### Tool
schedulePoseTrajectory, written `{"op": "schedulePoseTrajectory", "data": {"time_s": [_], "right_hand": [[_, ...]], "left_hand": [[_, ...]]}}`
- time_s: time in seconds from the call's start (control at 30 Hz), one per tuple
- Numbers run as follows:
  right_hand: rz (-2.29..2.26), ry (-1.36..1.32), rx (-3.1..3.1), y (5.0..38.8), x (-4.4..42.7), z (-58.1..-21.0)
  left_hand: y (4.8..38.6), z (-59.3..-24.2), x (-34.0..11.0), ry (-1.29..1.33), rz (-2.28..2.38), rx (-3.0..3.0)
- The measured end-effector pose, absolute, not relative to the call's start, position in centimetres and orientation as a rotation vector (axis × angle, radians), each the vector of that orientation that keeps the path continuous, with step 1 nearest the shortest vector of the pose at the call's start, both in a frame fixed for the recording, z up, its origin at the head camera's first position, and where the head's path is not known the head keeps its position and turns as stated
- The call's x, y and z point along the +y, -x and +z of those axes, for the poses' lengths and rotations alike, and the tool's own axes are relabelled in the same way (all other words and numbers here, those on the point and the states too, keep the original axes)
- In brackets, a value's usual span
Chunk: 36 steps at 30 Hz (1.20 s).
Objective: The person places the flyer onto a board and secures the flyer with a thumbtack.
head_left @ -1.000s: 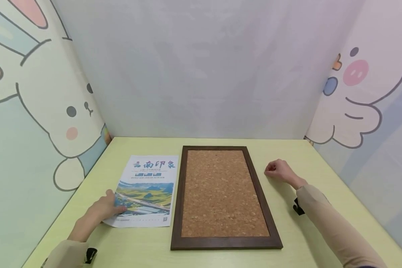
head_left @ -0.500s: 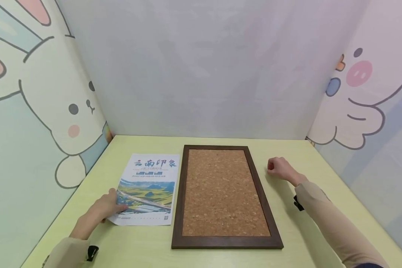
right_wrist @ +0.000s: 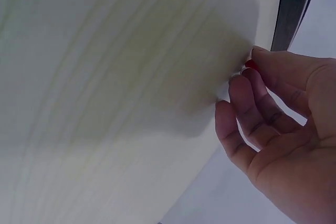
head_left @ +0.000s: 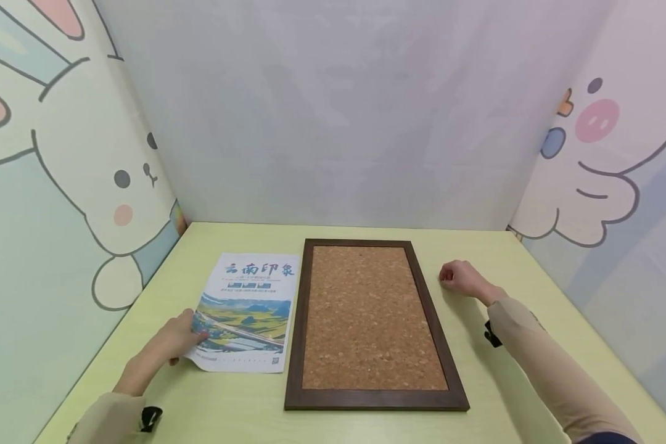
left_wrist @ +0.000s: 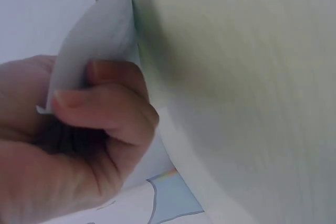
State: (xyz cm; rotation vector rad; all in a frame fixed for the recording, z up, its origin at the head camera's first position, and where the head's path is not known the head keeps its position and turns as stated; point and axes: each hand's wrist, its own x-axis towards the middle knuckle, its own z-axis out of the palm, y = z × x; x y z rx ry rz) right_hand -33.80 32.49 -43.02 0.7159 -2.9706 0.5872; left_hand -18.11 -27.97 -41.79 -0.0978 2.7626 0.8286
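My left hand (head_left: 172, 339) pinches the lower left corner of a printed landscape poster (head_left: 250, 308), thumb on top. Seen in the left wrist view, the curled fingers (left_wrist: 107, 111) lie under the paper (left_wrist: 100, 30), which bends up from the table. The rest of the poster lies flat beside a dark-framed cork board (head_left: 372, 320). Right of the board, my right hand (head_left: 466, 280) is low at the table. In the right wrist view its thumb and fingers pinch a small red object (right_wrist: 251, 65), mostly hidden, so its kind is unclear.
The pale yellow-green table (head_left: 233, 407) carries the board in its middle. A grey-white curtain wall (head_left: 344, 123) stands behind it. Side panels with a cartoon rabbit (head_left: 89, 172) and a pink-cheeked figure (head_left: 605, 160) flank the table.
The left hand has shifted slightly away from me, and the poster's lower left corner has come up into a clearer curl. The right hand stays in nearly the same place.
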Motion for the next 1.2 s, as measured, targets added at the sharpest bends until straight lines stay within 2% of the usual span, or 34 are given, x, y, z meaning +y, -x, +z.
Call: {"op": "schedulePoseTrajectory", "data": {"time_s": [0.57, 1.2], "right_hand": [[0.715, -0.624, -2.959, 33.9, 33.3, -43.5], [0.738, -0.584, -2.964, 33.8, 33.5, -43.7]], "left_hand": [[18.9, -40.2, -29.0, 0.102, 1.698, 2.488], [19.8, -41.8, -20.2, 0.239, 1.874, 2.474]]}}
